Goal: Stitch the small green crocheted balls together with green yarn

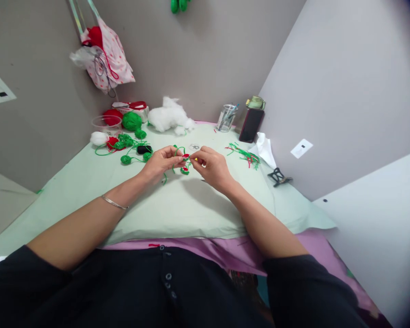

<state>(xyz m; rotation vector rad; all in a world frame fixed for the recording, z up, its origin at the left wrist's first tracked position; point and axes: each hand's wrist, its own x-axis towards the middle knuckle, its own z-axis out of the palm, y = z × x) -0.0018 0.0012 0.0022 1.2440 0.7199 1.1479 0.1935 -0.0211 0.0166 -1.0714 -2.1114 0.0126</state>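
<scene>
Here, your left hand (162,164) has its fingers pinched on the small red-and-green yarn piece (186,157), held over the bench (191,214). The fingers of your right hand (212,167) are drawn together at the piece's right edge; what they grip looks too small to tell. Green yarn balls (131,121) lie beyond your left hand, near the white stuffing (167,116).

Two hands (160,162) (213,168), one phone (252,125), one bottle (255,102), one jar (227,119).
</scene>
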